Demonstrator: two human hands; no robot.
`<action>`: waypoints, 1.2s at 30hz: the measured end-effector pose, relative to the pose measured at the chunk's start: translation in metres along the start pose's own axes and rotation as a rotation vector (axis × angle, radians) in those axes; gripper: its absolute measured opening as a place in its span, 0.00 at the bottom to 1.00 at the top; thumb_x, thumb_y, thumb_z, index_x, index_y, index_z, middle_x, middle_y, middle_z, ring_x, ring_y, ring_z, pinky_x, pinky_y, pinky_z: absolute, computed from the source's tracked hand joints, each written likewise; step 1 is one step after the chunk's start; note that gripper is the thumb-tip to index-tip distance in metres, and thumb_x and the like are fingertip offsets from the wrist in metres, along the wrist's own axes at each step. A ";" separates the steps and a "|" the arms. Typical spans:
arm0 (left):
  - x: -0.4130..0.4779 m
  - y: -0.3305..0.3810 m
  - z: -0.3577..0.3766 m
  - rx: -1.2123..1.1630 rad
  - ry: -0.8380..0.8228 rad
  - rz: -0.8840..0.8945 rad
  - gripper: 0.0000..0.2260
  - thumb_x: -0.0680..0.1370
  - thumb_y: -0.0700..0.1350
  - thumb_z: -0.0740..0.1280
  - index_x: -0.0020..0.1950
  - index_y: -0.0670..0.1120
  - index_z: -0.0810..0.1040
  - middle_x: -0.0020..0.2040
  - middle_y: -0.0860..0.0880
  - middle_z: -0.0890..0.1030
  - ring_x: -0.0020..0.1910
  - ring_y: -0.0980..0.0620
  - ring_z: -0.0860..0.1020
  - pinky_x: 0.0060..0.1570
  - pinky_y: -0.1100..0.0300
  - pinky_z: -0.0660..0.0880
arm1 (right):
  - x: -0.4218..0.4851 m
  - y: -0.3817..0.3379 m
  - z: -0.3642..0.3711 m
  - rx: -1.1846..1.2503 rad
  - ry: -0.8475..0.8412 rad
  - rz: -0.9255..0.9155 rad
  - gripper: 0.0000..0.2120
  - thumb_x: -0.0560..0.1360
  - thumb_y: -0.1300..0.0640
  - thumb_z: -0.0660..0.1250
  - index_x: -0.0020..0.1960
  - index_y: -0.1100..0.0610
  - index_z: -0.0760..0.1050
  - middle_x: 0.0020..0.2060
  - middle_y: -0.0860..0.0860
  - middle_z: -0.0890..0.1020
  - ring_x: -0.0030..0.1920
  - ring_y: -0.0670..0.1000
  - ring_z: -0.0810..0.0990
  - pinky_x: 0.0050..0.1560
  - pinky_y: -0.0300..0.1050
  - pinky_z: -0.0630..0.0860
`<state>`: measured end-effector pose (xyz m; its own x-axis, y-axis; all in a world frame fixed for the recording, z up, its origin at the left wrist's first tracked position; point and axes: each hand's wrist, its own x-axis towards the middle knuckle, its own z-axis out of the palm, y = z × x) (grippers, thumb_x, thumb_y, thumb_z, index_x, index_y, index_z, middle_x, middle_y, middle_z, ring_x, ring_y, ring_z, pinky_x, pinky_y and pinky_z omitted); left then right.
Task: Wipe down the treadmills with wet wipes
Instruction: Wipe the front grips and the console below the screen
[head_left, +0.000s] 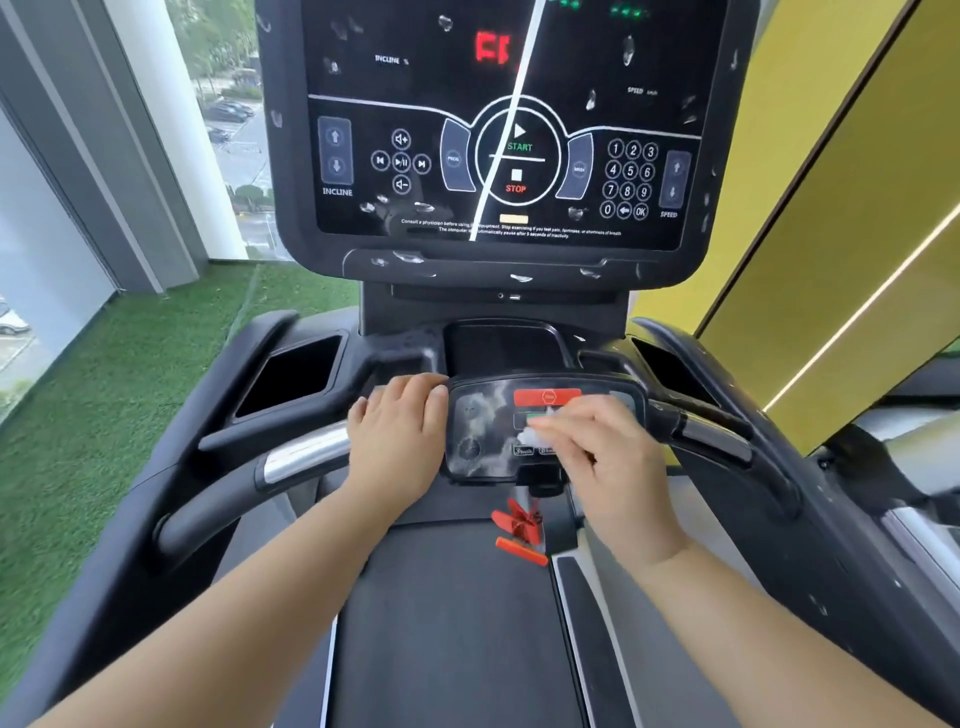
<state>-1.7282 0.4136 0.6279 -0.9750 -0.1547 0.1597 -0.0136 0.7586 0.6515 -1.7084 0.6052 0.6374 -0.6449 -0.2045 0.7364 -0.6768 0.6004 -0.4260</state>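
While the left hand (397, 434) lies flat and released, palm down, on the crossbar just beside the small control panel (485, 434), the right hand (605, 457) is the busy one: its grip is pinched around a white wet wipe (537, 428), fingers pressing it against the panel's face. That wipe sits right under the red stop button (547, 397), bunched small, mostly hidden by the fingertips. Look at the panel's glossy surface, it shows pale cloudy smears across its left half. Below it a red safety clip (519, 530) dangles over the dark running belt (447, 623). Up above, the treadmill's big console (498, 130) fills the top of the view, black and shiny, dotted with droplets, with START and STOP in the centre ring, a number keypad to the right, incline arrows to the left, and red digits glowing near the top. A silver-banded handlebar (306, 460) curves away to the left of the left hand, touching the wrist side of it. Green artificial turf (104, 415) runs along the left, against tall windows (47, 208), and a yellow wall (831, 208) rises on the right. Both forearms reach in bare from the bottom of the view.
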 end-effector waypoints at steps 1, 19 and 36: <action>0.000 0.002 0.001 0.005 -0.001 -0.022 0.16 0.83 0.49 0.50 0.65 0.52 0.73 0.62 0.53 0.75 0.65 0.51 0.68 0.66 0.56 0.54 | 0.009 -0.005 -0.002 0.043 0.032 0.064 0.10 0.75 0.57 0.65 0.48 0.59 0.84 0.39 0.52 0.79 0.42 0.46 0.76 0.47 0.34 0.73; -0.009 0.025 -0.007 -0.202 0.186 0.108 0.07 0.72 0.52 0.72 0.36 0.51 0.81 0.39 0.58 0.79 0.50 0.52 0.72 0.52 0.54 0.69 | 0.035 -0.028 0.026 0.353 0.044 0.640 0.08 0.75 0.60 0.69 0.45 0.46 0.79 0.42 0.40 0.81 0.44 0.38 0.79 0.43 0.26 0.71; -0.014 -0.002 -0.008 -0.102 0.215 0.216 0.13 0.73 0.45 0.58 0.52 0.46 0.79 0.51 0.50 0.78 0.51 0.44 0.76 0.53 0.60 0.67 | 0.000 -0.009 0.052 -0.353 -0.066 0.055 0.04 0.74 0.64 0.65 0.44 0.61 0.80 0.34 0.51 0.72 0.35 0.52 0.71 0.32 0.42 0.68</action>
<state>-1.7127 0.4093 0.6297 -0.8837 -0.1356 0.4480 0.2212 0.7224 0.6551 -1.7205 0.5596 0.6144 -0.7064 -0.2070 0.6769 -0.4836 0.8394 -0.2480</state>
